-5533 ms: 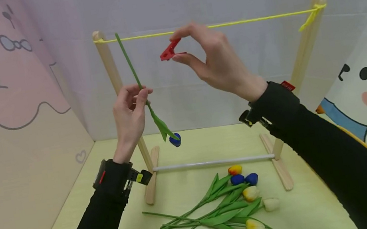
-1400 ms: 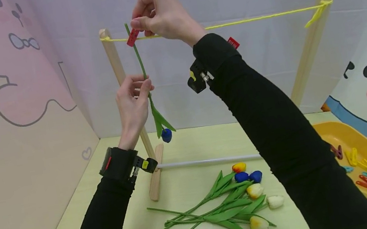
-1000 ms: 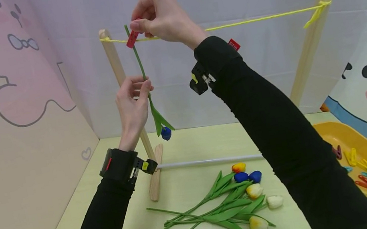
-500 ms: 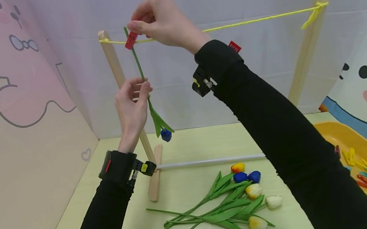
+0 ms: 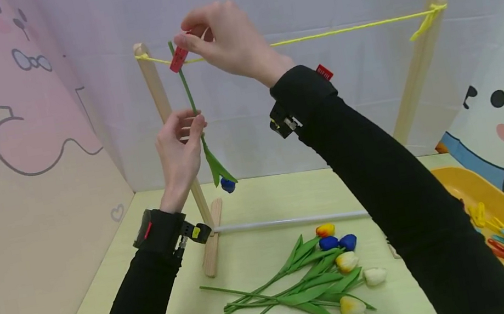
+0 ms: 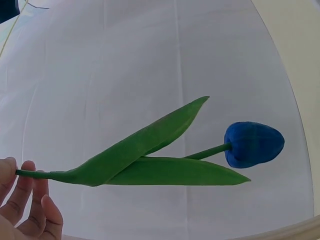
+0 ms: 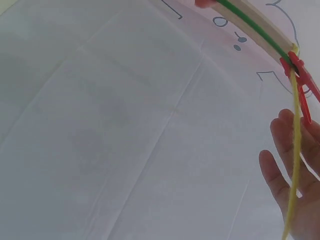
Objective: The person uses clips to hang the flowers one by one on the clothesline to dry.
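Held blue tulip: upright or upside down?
Upside down. In the head view its blue bloom hangs lowest, while the bare stem end sticks up above the yellow line.

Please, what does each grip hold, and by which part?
Left grip: the upside-down blue tulip, by its stem. Right grip: the red clothespin, by its handle end.

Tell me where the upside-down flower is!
Left of centre in the head view, the blue flower is in the left hand, the red peg on its stem.
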A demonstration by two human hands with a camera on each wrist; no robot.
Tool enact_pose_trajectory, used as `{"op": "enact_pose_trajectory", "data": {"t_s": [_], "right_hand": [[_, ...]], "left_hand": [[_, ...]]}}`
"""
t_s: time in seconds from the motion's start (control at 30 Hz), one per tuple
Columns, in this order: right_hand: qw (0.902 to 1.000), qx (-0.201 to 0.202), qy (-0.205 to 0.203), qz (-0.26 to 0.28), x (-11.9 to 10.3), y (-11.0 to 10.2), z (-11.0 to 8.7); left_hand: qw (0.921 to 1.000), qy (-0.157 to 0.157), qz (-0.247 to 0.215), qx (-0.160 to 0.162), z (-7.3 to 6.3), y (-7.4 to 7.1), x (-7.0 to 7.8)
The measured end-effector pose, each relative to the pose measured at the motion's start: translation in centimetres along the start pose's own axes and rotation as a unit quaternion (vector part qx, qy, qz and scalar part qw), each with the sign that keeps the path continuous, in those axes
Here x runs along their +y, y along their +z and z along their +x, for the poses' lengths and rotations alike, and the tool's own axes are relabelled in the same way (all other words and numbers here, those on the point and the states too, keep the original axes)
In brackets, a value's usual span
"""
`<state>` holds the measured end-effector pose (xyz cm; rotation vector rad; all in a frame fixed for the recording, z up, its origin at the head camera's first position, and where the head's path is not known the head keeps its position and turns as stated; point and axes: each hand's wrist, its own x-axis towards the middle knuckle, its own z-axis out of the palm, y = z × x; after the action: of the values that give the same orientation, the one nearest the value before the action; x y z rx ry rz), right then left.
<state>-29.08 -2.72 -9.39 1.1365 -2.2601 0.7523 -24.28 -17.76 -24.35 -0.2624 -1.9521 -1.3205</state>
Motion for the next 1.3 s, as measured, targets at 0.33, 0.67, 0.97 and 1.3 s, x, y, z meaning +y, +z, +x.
{"op": "enact_pose_trajectory", "data": {"t_s": [0.33, 0.67, 0.97, 1.3], "right_hand": [[0.9991, 0.009, -0.007, -0.041, -0.4, 0.3, -1.4], [0.9969, 0.019, -0.022, -0.073, -0.4, 0.7, -3.0], [0.9887, 0.02, -0.034, -0.144, 0.1, 1.5, -6.4], [0.976, 0.057, -0.1, -0.185, 1.8, 3.2, -13.5]], "left_hand": [[0.9987, 0.03, 0.042, -0.002, -0.5, 0.1, 0.1], [0.9952, 0.047, 0.085, -0.015, -1.5, 0.2, 0.4], [0.9866, 0.08, 0.142, -0.002, -4.2, 0.9, 0.2], [0.9696, 0.195, 0.147, -0.019, -10.1, 2.7, -0.9]]}}
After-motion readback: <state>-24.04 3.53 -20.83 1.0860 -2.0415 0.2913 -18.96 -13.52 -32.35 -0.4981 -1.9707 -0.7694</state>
